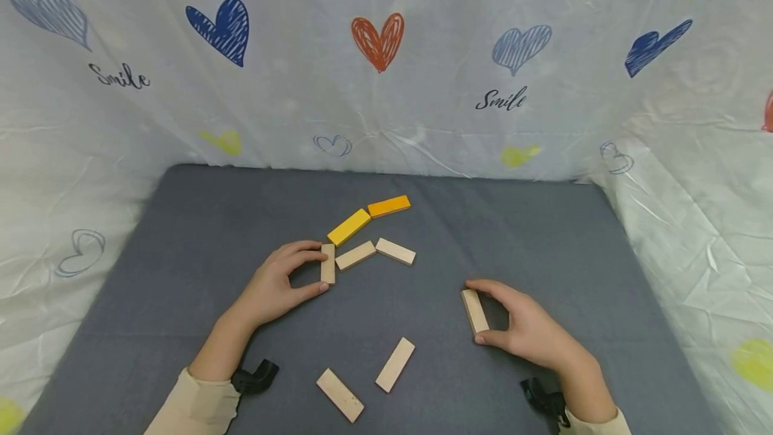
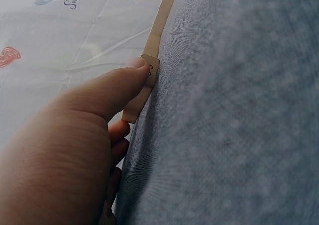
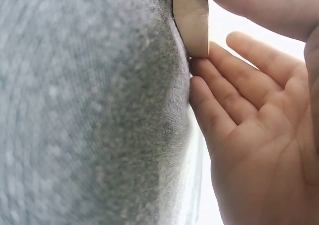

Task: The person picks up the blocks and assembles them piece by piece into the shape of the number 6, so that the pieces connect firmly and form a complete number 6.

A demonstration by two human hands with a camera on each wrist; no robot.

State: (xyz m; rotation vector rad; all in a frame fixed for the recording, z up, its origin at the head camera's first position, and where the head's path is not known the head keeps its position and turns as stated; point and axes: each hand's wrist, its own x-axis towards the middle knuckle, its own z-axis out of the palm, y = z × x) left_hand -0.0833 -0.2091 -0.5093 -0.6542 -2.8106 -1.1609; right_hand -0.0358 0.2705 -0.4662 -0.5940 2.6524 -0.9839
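A white backdrop [image 1: 290, 12] printed with hearts and the word "Smile" rises behind a counter [image 1: 241, 203] covered in grey cloth.

In the head view, our left hand [image 1: 274, 287] pinches a plain block [image 1: 328, 267] lengthwise, thumb at its near end, fingers at its far end. Just right of it lie two pale blocks [image 1: 356, 256] [image 1: 395, 252] in a bent line; beyond them, a yellow block [image 1: 349, 227] and an orange block [image 1: 389, 206] slant away to the far right. With neighbours this close, we judge that a light, level grip and small turns serve best, or we may knock the line askew. Well to the right, our right hand [image 1: 531, 331] holds a wooden block [image 1: 476, 314] by its ends. Two loose blocks [image 1: 340, 395] [image 1: 395, 365] lie at the near side, apart from both hands.

In the left wrist view, our thumb presses the marked end of the held block, low beside the cloth; we cannot tell whether it touches its neighbour. Setting it flat before loosening the fingers seems wise.

In the right wrist view, our block shows a mark like a 4, with three fingers stretched out below it; sliding it low should prevent tipping.
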